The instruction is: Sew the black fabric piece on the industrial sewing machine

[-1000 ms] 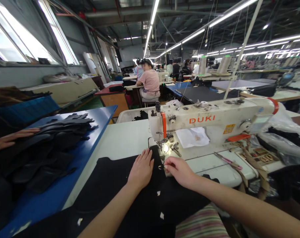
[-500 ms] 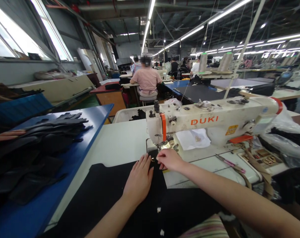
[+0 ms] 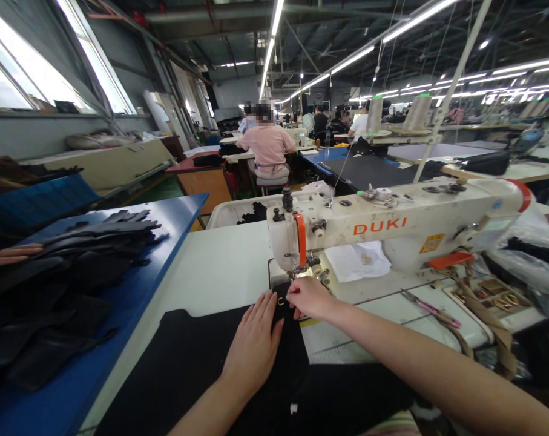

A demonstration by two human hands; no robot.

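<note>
My left hand (image 3: 252, 336) lies flat on a wide piece of black fabric (image 3: 178, 363), fingers stretched toward the sewing machine (image 3: 369, 227). My right hand (image 3: 311, 297) is closed in a pinch at the right edge of the narrow part of the fabric, just in front of the needle area. What its fingertips hold is hidden. Between the two hands a small gold-coloured metal loop (image 3: 281, 301) shows on the fabric, only partly visible. A small white piece (image 3: 293, 409) lies on the fabric nearer to me.
Black cut pieces (image 3: 74, 266) are heaped on a blue table (image 3: 174, 242) at left, with another person's hand (image 3: 13, 255) on them. Pink-handled snips (image 3: 431, 307) and a tray (image 3: 523, 315) with metal rings lie right. A white cloth (image 3: 358, 260) rests under the machine arm.
The view has tilted and shifted slightly, so the machine bed and fabric appear lower. Both hands keep about the same place on the fabric. A second white piece has left the bottom of the view.
</note>
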